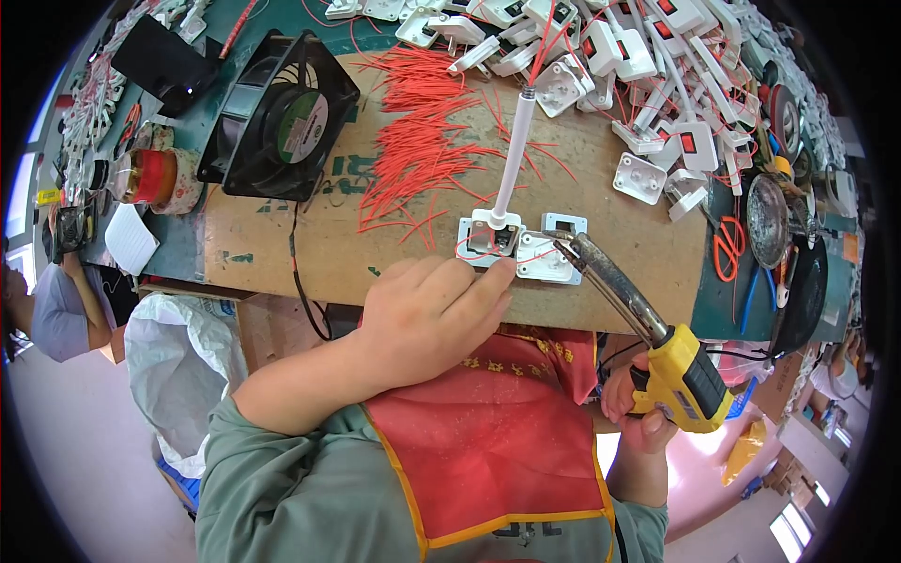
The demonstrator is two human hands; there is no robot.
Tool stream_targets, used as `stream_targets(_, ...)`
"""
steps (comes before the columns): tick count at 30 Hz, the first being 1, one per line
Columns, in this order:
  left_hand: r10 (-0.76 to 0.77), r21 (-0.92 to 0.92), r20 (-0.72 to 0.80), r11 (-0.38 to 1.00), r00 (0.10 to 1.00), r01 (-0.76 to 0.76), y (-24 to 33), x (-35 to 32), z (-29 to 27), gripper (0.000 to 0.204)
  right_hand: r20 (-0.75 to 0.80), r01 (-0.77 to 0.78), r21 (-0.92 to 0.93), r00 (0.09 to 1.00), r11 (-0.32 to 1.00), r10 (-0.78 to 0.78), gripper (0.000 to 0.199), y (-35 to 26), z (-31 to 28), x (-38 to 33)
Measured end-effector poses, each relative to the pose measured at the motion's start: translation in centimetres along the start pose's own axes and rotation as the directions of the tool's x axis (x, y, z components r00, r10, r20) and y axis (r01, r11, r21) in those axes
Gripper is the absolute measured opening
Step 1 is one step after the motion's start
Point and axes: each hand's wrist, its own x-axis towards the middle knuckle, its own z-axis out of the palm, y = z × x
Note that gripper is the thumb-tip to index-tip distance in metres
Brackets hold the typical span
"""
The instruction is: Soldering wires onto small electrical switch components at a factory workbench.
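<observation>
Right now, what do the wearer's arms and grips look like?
Left grip and right grip: no gloves. Forearms bare below wrinkled grey-green sleeves; the left sleeve ends near the elbow. No ring, watch or marking shows on the left; the right is partly hidden.

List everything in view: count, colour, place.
Bench: 1, green, across view
Cardboard sheet: 1, brown, on bench
Open housings: at least 2, white, centre
Tube: 1, white, at left housing
Soldering gun: 1, yellow-black, tip near housings
Wires: many, red, on cardboard
Switch housings: many, white, upper right
Fan: 1, black, left of wires
Jar: 1, brown-red, left
Scissors: 1, orange handles, right
Sack: 1, white, lower left
Co-worker: 1, grey top, left
Apron: 1, red, chest
Left hand: 1, bare, at housings
Right hand: 1, bare, on gun
</observation>
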Motion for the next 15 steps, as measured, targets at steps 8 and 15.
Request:
stream_targets(8, -0.076, 0.038, 0.052, 0.997, 0.996, 0.074, 0.2, -0.1, 0.0, 0.043, 0.021, -0.001, 0.049, 1.000, 0.999, 0.000, 0.078, 0.6, -0.6, -0.2)
stream_targets(15, -0.087, -0.022, -0.102, 0.996, 0.991, 0.086, -1.0, 0.0, -1.3, 0.027, -0.013, 0.043, 0.067, 0.999, 0.997, -0.042, 0.077, 1.0, -0.6, -0.4)
